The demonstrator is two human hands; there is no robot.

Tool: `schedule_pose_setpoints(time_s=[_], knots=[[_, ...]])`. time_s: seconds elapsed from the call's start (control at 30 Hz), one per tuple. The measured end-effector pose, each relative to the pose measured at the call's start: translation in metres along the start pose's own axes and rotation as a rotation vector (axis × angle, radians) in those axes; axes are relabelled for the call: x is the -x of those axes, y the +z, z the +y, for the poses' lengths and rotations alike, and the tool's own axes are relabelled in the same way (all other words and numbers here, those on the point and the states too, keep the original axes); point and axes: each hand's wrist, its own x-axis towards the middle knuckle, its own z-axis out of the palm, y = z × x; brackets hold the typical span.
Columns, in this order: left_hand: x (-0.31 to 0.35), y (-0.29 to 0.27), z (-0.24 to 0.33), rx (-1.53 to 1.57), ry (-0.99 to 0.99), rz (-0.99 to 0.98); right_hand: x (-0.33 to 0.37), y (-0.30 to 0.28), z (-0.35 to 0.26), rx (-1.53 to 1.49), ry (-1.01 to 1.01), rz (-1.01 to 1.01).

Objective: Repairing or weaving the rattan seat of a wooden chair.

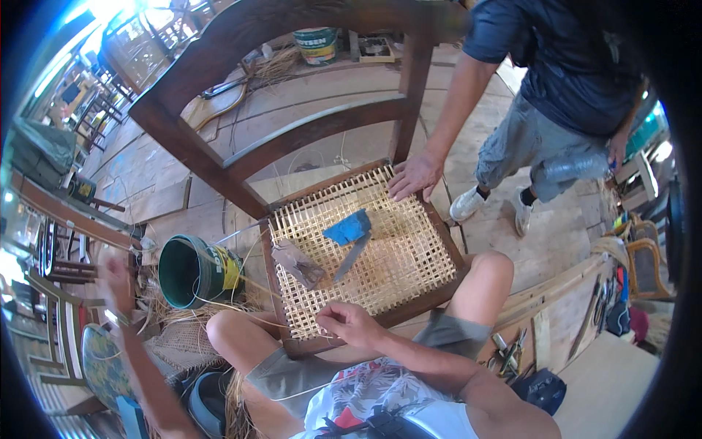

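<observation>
A dark wooden chair (322,135) stands before me, its seat woven from pale cane (398,249). Over the near left part of the weave, my right hand (351,323) has its fingers pinched together; what they hold, if anything, is too small to make out. Out at the far left, my left hand (115,282) is raised beside the green bucket, its fingers smeared by motion. On the seat lie a blue wrapped piece (348,228), a flat grey blade-like strip (353,256) touching it, and a crumpled grey-brown bundle (297,265). Thin cane strands trail between the bucket and the seat.
Another person's hand (415,175) rests on the seat's far right corner. A green bucket (183,272) lies tilted at left, near loose cane and burlap (191,338). A second bucket (316,45) stands behind the chair. Hand tools (510,353) lie at right.
</observation>
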Motion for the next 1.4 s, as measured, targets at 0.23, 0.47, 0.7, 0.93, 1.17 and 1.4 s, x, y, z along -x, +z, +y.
schedule_pose_setpoints(time_s=[0.23,0.47,0.7,0.93,1.17,1.4], knots=[[0.266,0.077,0.215,1.191,-0.510,-0.675,-0.013,0.018,-0.006,0.069,-0.175,-0.110],[0.220,0.088,0.185,1.435,-0.489,-0.599,-0.009,0.011,-0.011,-0.100,-0.074,-0.116],[0.142,0.068,0.153,1.276,-0.501,-0.441,0.024,-0.041,-0.018,0.209,-0.148,-0.080],[0.003,0.020,0.022,1.226,-0.408,-0.081,0.156,-0.167,-0.048,0.239,0.085,0.089],[-0.185,-0.118,-0.188,1.091,-0.234,0.087,0.190,-0.220,-0.101,0.368,0.157,0.267],[-0.250,-0.179,-0.237,0.836,-0.271,0.208,0.171,-0.221,-0.112,0.465,0.200,0.276]])
